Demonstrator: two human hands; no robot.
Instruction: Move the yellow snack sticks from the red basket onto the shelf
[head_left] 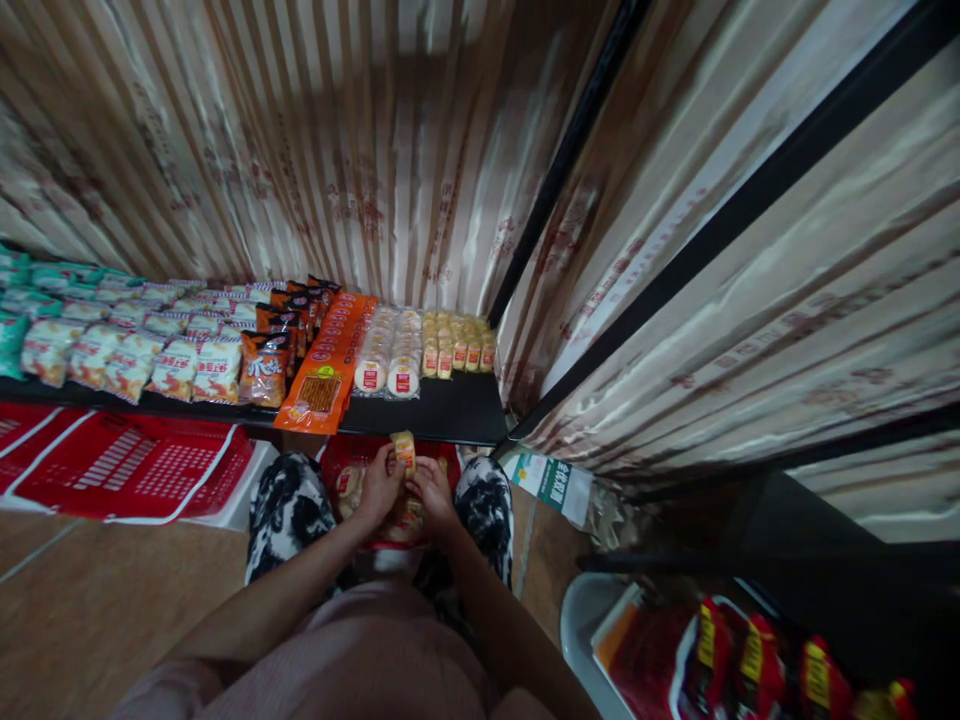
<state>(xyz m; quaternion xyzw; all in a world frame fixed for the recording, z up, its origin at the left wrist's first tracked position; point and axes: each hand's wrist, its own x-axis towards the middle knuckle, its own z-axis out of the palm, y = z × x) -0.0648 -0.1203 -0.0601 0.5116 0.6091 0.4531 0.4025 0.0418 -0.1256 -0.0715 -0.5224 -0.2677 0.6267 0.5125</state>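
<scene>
Between my knees, my left hand [384, 482] and my right hand [433, 490] both grip a small yellow snack packet [404, 450] with a red label. It is held upright, with fingers closed on its two sides. Below the hands sits a red basket [328, 455] holding more wrapped snacks, partly covered by my hands. Ahead on the black shelf [457, 410] stand rows of similar yellow packets [459, 345]. Left of them are rows of round white-wrapped snacks [386, 350] with red labels.
Orange stick-snack packs [326, 365], dark-orange bags [266, 365] and white snack bags [176, 365] line the shelf leftward. A red basket [150, 470] lies under it. Black poles [555, 170] and pleated curtain stand behind. At lower right, red bags [757, 660] sit near a grey tub [581, 620].
</scene>
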